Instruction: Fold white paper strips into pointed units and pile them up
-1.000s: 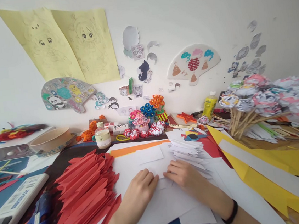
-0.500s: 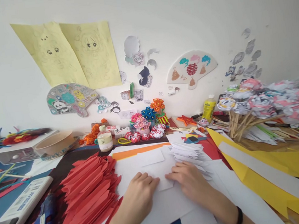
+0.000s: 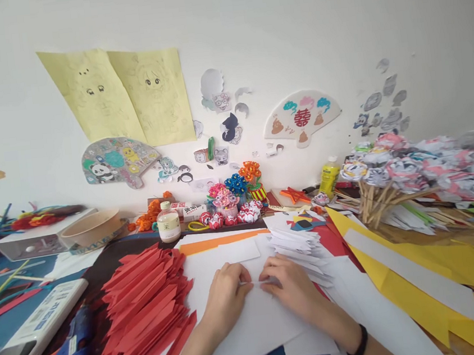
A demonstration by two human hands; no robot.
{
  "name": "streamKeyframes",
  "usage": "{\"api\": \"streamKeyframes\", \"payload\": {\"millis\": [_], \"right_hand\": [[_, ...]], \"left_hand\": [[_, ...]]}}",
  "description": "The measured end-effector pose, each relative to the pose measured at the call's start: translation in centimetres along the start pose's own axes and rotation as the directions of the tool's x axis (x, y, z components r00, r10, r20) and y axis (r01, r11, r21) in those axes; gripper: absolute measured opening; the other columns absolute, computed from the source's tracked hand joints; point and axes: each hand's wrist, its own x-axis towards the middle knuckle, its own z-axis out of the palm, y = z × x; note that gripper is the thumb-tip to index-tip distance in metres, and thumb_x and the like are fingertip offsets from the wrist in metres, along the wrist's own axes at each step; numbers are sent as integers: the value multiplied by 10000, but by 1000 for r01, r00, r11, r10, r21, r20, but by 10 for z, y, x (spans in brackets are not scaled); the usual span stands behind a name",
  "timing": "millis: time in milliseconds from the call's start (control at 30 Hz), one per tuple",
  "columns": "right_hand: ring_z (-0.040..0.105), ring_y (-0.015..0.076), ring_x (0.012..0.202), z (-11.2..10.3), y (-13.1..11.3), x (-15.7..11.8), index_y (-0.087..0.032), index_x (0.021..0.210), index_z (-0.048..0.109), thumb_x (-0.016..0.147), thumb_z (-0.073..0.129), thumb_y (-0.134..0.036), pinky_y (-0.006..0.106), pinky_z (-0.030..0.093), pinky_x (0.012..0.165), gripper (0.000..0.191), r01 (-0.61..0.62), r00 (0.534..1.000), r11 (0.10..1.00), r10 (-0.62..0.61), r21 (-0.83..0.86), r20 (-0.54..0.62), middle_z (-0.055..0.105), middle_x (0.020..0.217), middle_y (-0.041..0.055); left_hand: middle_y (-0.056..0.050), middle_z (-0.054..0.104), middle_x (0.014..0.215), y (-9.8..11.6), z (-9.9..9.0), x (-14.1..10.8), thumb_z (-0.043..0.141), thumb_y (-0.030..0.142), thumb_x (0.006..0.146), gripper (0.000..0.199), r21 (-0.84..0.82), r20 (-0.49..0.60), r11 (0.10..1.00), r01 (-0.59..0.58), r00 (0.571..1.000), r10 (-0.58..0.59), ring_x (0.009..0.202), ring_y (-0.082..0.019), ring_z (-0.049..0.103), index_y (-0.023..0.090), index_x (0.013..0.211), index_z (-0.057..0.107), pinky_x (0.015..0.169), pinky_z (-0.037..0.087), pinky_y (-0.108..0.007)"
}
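Between my two hands is a narrow white paper piece, pinched at both ends above white sheets. My left hand has its thumb and fingertips closed on the left end; my right hand grips the right end the same way. Just behind them lies a flat white paper strip. A heap of folded white papers is beside my right hand, and a large stack of folded red papers is left of my left hand.
At the left are a blue glue gun, a white device and a bowl. A small bottle and bead flowers stand at the back. Yellow sheets and paper flowers on sticks fill the right.
The white paper lay flat under my fingers; now it is lifted and narrow, pinched between both hands. My fingers have curled closed. The view has shifted slightly.
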Motion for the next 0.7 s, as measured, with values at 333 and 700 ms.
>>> {"api": "streamKeyframes", "payload": {"millis": [333, 700], "right_hand": [[647, 208, 567, 5, 10, 8, -161, 827, 579, 708, 685, -500, 305, 507, 535, 375, -272, 949, 589, 294, 761, 112, 651, 647, 42], [626, 189, 713, -6, 16, 8, -165, 847, 681, 743, 668, -399, 272, 479, 631, 256, -224, 973, 806, 219, 548, 75, 690, 797, 59]], "left_hand": [[-3, 625, 879, 11, 0, 0, 611, 364, 790, 253, -297, -77, 953, 59, 993, -85, 704, -141, 516, 209, 985, 566, 635, 415, -246], [5, 596, 729, 0, -17, -5, 577, 273, 780, 105, -37, 132, 999, 14, 991, -9, 740, -167, 528, 193, 712, 582, 661, 375, -255]]}}
